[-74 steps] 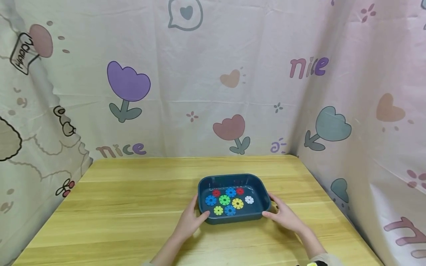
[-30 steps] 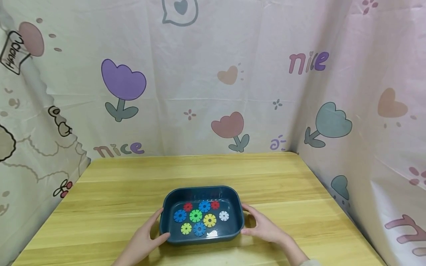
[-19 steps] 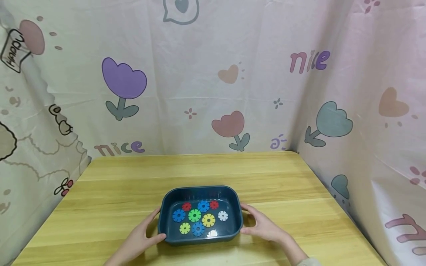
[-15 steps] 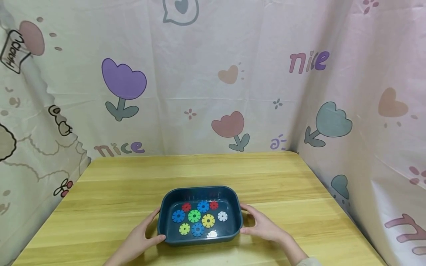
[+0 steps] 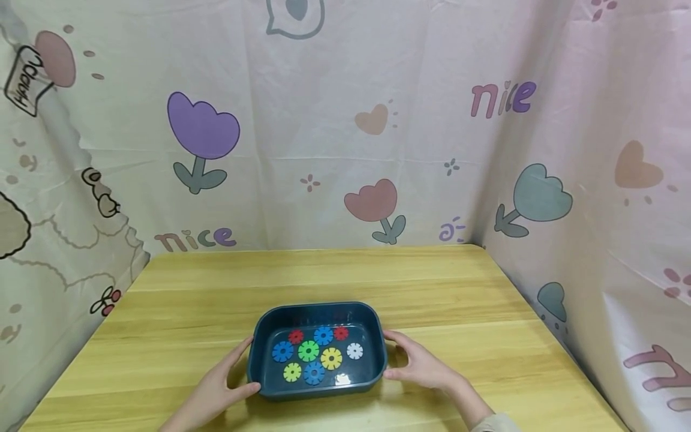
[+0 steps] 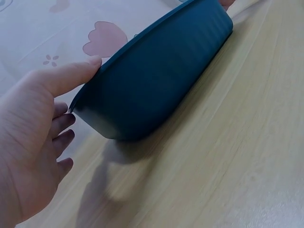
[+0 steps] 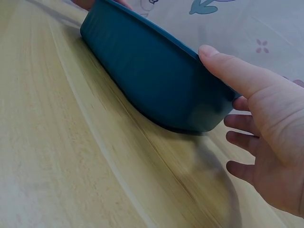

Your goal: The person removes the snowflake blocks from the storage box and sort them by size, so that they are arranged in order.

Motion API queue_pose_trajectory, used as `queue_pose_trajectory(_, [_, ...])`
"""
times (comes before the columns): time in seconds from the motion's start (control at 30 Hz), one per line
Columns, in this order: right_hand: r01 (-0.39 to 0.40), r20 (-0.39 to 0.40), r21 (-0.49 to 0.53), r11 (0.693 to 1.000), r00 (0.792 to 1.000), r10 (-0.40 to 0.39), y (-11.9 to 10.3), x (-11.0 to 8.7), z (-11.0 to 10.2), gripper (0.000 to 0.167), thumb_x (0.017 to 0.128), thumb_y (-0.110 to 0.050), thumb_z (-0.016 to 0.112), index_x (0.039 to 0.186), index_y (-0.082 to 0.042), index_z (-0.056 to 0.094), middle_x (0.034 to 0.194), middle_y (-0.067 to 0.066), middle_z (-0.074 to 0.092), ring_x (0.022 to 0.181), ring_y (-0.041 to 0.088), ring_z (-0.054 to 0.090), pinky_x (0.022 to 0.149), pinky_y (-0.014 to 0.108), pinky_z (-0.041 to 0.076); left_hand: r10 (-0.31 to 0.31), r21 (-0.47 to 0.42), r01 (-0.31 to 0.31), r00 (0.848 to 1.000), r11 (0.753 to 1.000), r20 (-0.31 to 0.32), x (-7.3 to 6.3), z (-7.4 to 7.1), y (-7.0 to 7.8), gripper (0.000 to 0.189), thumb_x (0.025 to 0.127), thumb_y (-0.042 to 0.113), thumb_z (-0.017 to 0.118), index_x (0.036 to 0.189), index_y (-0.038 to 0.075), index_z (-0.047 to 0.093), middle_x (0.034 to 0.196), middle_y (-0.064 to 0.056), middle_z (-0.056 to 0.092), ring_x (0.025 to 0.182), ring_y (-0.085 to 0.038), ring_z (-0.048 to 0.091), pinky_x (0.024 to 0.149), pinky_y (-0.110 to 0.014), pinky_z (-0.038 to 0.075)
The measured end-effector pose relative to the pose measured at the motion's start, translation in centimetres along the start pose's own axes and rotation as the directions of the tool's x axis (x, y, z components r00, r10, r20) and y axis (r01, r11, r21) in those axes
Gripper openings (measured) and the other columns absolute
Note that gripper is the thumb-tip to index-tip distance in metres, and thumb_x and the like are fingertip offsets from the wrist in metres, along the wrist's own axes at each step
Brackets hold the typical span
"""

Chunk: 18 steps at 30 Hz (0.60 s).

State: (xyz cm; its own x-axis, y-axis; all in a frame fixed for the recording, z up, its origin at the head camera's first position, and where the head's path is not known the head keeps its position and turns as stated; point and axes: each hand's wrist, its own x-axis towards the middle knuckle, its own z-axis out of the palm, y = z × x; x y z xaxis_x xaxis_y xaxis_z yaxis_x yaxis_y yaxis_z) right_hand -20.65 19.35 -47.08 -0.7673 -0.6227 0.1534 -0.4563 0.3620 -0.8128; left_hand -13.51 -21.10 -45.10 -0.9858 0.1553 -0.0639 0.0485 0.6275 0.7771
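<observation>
Tray (image 5: 318, 393), left hand (image 5: 210, 387), right hand (image 5: 425, 367) at opposite ends, thumbs touching rim

Head view: even, moderately bright light; fair sharpness. Dark-blue plastic tray (image 5: 368, 367): white glare patch (image 5: 342, 379) on its floor, toward the near side. Wood-grain surface (image 5: 216, 285): soft shadows beside the tray's near corners. Printed curtain (image 5: 302, 96): darker fold behind and right of tray; pinkish cast farther right. Wrist views: dimmer, soft in detail; tray's outer wall dark, blurred-edged shadow on surface below it.
</observation>
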Motion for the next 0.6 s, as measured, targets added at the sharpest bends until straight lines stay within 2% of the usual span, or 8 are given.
queue_pose_trajectory(0.17, [-0.003, 0.0, -0.009, 1.0, 1.0, 0.003, -0.3, 0.0, -0.3, 0.072, 0.079, -0.023, 0.074, 0.139, -0.004, 0.039, 0.139, 0.015, 0.042, 0.127, 0.036, 0.037, 0.102, 0.048, 0.034, -0.005, -0.029, 0.006, 1.0, 1.0, 0.017, 0.2, -0.1, -0.2, 0.085, 0.082, 0.036, 0.07, 0.147, 0.01, 0.023, 0.147, -0.027, 0.024, 0.13, -0.052, 0.021, 0.093, -0.069, 0.028])
queue_pose_trajectory(0.37, [-0.018, -0.002, -0.032, 0.999, 1.0, 0.018, -0.5, 0.1, -0.8, 0.067, 0.083, -0.026, 0.07, 0.139, -0.007, 0.039, 0.14, 0.013, 0.041, 0.127, 0.036, 0.037, 0.101, 0.052, 0.034, 0.048, -0.1, -0.045, 0.998, 0.994, 0.026, 0.6, -0.4, -0.8, 0.085, 0.08, 0.03, 0.073, 0.146, 0.006, 0.025, 0.145, -0.026, 0.029, 0.13, -0.051, 0.022, 0.095, -0.069, 0.025])
queue_pose_trajectory(0.47, [-0.024, -0.002, -0.039, 0.999, 1.0, 0.024, -0.6, 0.0, -1.1, 0.066, 0.084, -0.026, 0.068, 0.139, -0.005, 0.038, 0.141, 0.015, 0.04, 0.127, 0.037, 0.036, 0.101, 0.053, 0.033, 0.067, -0.117, -0.064, 0.998, 0.991, 0.02, 0.6, -0.6, -0.9, 0.085, 0.079, 0.028, 0.074, 0.145, 0.004, 0.028, 0.143, -0.026, 0.033, 0.129, -0.051, 0.024, 0.094, -0.068, 0.026])
queue_pose_trajectory(0.6, [-0.028, -0.035, -0.062, 0.998, 0.999, 0.025, -0.6, 0.0, -1.6, 0.063, 0.086, -0.022, 0.067, 0.138, 0.0, 0.039, 0.14, 0.017, 0.04, 0.126, 0.038, 0.037, 0.1, 0.054, 0.034, 0.057, -0.139, -0.054, 0.998, 0.989, 0.015, 0.7, -0.6, -1.0, 0.083, 0.078, 0.026, 0.075, 0.144, 0.003, 0.031, 0.142, -0.026, 0.034, 0.128, -0.052, 0.025, 0.094, -0.068, 0.028])
